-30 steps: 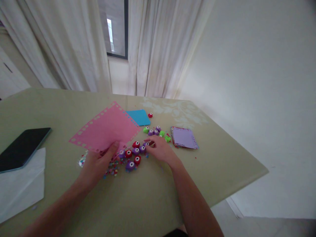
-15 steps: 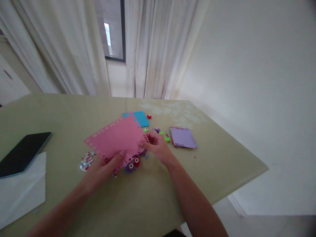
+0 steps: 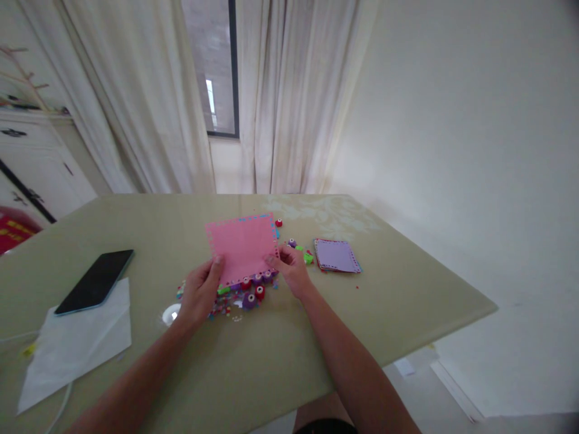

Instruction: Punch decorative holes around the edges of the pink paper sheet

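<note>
A pink sheet with small holes along its edges is held up between my two hands, tilted over the table. My left hand pinches its lower left side, thumb on the front. At the lower right edge, my right hand grips it between thumb and fingers. Below the sheet lie small purple and red pieces with eye shapes, among scattered colourful bits. Green pieces sit just beyond my right hand. A blue sheet is mostly hidden behind the pink one.
To the right rests a stack of punched sheets, lilac on top. On the left, a dark phone lies partly on a white sheet. A clear round dish is by my left wrist. One red eye piece sits farther back.
The pink sheet has turned nearly level and shifted slightly right, with my left hand moving along. More loose pieces show beneath it. The camera view has swung left.
</note>
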Tool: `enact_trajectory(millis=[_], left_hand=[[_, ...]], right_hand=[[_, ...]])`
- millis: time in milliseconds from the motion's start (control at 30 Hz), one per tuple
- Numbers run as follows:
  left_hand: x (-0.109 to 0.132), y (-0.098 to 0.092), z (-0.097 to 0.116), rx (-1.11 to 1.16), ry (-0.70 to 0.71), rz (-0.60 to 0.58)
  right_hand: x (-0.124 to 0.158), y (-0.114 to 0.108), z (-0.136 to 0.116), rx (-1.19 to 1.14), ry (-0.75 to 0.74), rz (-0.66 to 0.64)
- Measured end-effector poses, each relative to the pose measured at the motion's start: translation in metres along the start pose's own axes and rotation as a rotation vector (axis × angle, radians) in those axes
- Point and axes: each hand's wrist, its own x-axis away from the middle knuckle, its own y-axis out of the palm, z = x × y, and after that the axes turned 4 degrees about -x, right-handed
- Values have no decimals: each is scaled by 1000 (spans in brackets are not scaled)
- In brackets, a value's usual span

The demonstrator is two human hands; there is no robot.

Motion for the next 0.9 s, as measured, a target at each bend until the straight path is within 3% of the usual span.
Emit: enact_trajectory(millis=[133, 300, 433, 567, 700, 900], left_hand=[[5, 1, -3, -267, 165, 17], [9, 5, -4, -387, 258, -14], [10, 7, -5, -499, 301, -18], [10, 7, -5, -605, 375, -127], [10, 7, -4, -712, 425, -233], [9, 9, -2, -872, 472, -293]], right_hand=[[2, 1, 7, 184, -109, 103], [8, -3, 5, 466, -266, 277], [17, -9, -3, 501, -287, 339], [27, -21, -9, 523, -276, 400], [33, -48, -26, 558, -284, 517], [40, -109, -72, 652, -327, 605]])
